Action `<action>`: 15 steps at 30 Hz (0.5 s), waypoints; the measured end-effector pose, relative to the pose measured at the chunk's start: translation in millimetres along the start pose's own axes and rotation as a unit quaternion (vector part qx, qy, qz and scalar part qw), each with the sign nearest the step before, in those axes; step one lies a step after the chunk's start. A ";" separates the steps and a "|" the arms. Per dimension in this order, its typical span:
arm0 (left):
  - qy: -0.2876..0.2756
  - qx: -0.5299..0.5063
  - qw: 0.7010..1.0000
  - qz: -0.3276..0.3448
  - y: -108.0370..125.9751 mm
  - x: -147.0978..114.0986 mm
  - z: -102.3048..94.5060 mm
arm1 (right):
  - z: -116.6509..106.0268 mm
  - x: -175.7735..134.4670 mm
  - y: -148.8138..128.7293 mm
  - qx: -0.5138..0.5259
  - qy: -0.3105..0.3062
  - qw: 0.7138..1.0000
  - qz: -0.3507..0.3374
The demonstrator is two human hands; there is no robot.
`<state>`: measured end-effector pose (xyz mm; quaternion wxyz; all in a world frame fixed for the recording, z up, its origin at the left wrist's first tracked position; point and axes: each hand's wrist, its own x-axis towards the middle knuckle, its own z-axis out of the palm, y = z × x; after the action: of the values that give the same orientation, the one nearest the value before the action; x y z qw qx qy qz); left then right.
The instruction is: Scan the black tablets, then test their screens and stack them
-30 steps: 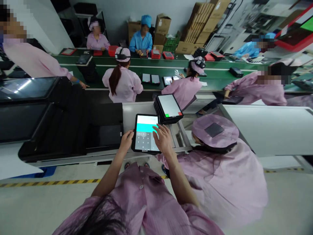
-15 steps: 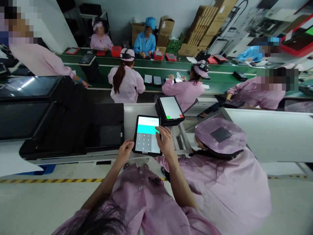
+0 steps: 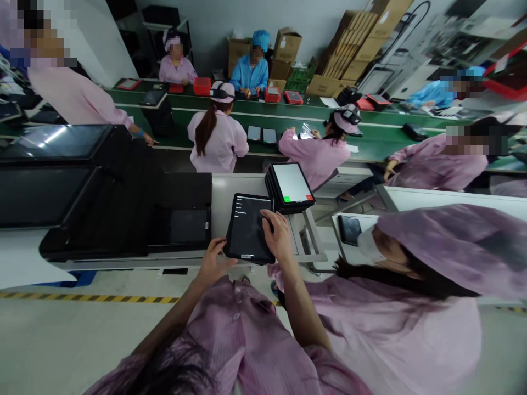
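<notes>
Bench (image 3: 223, 188) beneath dark tablet (image 3: 249, 236), left grip (image 3: 211, 263) spread, right grip (image 3: 278, 233) loosely spread, green worktable (image 3: 374, 140) beyond.

Seeing green counter (image 3: 381, 145) running across back, bearing red cases (image 3: 293, 97) along far edge. Spotting person in blue smock (image 3: 250, 73) sitting behind it, and person in pink with ponytail (image 3: 222, 137) working at near side. Noticing cardboard boxes (image 3: 287, 45) piling up by wall, some leaning, green crate (image 3: 298, 78) standing just beside. Catching co-worker in pinkish cap (image 3: 444, 241) and white mask (image 3: 370, 245) at right. Finding yellow-and-black tape (image 3: 115, 299) striping pale floor (image 3: 74, 340).
</notes>
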<state>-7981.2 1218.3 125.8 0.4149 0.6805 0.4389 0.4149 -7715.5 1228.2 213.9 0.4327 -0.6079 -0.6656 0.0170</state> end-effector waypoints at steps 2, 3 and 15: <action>0.004 0.011 1.000 0.001 -3.0 1.8 0.2 | -0.5 4.7 -0.2 -0.005 -0.005 1.000 -0.009; 0.005 0.013 1.000 0.000 -4.0 2.8 0.5 | -0.2 7.2 0.1 -0.007 -0.006 1.000 -0.016; 0.001 0.002 1.000 -0.019 -0.3 4.4 -0.6 | 8.2 10.8 16.1 -0.013 0.055 0.998 0.028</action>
<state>-7980.6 1222.6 126.6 0.4204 0.6727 0.4530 0.4070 -7706.3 1245.4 206.0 0.4600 -0.6322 -0.6234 -0.0132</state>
